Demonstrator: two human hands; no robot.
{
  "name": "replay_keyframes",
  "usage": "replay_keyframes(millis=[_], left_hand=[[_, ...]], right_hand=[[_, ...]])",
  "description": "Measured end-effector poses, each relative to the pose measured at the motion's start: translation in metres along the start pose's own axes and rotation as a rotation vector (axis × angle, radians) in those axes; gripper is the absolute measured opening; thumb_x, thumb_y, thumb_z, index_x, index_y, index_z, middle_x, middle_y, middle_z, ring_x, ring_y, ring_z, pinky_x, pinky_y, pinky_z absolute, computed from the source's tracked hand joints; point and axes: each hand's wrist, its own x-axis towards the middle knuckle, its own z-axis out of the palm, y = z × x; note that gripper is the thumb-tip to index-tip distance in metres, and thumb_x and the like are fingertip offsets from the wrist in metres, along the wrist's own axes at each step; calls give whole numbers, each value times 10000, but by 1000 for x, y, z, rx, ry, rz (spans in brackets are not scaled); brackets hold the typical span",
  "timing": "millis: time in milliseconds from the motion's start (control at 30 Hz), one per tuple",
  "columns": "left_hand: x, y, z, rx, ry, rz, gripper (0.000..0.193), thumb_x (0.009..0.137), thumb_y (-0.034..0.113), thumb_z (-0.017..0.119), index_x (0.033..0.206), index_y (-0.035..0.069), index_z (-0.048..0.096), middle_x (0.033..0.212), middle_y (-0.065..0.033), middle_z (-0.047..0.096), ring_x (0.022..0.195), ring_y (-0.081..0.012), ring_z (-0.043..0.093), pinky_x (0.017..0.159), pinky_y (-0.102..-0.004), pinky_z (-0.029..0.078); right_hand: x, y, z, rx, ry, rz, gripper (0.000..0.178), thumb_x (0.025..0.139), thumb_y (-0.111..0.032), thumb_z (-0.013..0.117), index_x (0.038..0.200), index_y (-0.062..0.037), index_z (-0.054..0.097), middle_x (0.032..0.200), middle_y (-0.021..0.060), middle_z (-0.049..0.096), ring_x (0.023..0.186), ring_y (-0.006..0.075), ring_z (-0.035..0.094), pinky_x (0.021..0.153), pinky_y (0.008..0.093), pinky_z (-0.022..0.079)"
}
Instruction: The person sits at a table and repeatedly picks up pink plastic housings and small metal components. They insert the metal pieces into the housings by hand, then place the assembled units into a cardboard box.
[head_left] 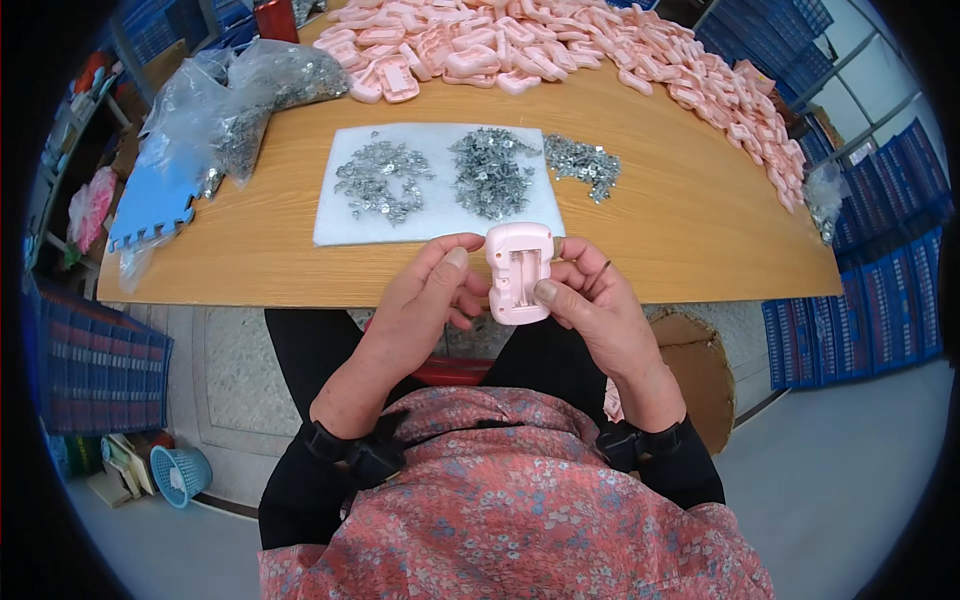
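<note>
A pale pink plastic casing (520,275) with an open battery compartment is held upright at the table's front edge. My right hand (612,318) grips its right side, thumb on the face and fingers behind. Just left of the casing is my left hand (412,305), its thumb and forefinger closed together and the other fingers curled. Whether a small piece sits in that pinch I cannot make out. Beyond both hands, a white foam sheet (440,232) carries two heaps of small metal pieces (385,182). More metal pieces (583,166) lie on the wood beside its right edge.
Many pink casings (480,50) are heaped along the far and right sides of the wooden table (680,240). Plastic bags of metal parts (240,110) and a blue foam mat (150,205) occupy the left. Blue crates (870,290) stand at the right, a cardboard box (695,370) below.
</note>
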Motion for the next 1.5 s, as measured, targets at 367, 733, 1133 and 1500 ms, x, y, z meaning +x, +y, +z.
replay_keyframes(millis=[367, 733, 1133, 1500], left_hand=[[10, -19, -12, 46, 41, -68, 370, 1059, 273, 437, 1277, -10, 532, 891, -58, 600, 737, -125, 615, 694, -254, 552], [18, 13, -15, 149, -112, -118, 294, 1042, 223, 498, 1258, 38, 576, 886, -25, 617, 769, -88, 599, 715, -244, 526], [220, 102, -122, 1387, 695, 130, 696, 841, 489, 685, 1351, 43, 527, 1111, -218, 670, 1008, -321, 670, 853, -408, 535], [274, 99, -105, 1559, 588, -61, 840, 819, 461, 663, 1471, 30, 357, 1202, -266, 637, 1132, -377, 631, 980, -453, 492]], right_hand=[[-66, 1, -82, -134, 354, -22, 335, 929, -125, 670, 1222, -11, 554, 1013, 28, 664, 884, 71, 611, 773, 209, 484], [-223, 143, -341, -865, 937, 427, 251, 849, -246, 693, 975, -31, 661, 811, 30, 638, 681, 139, 578, 608, 266, 453], [-138, 90, -306, -795, 1076, -270, 216, 998, -118, 569, 1154, 30, 593, 1076, 74, 639, 962, 148, 587, 885, 281, 471], [-54, 5, -188, -812, 838, -334, 187, 979, -61, 570, 1143, 23, 607, 1029, 66, 644, 911, 118, 608, 823, 259, 494]])
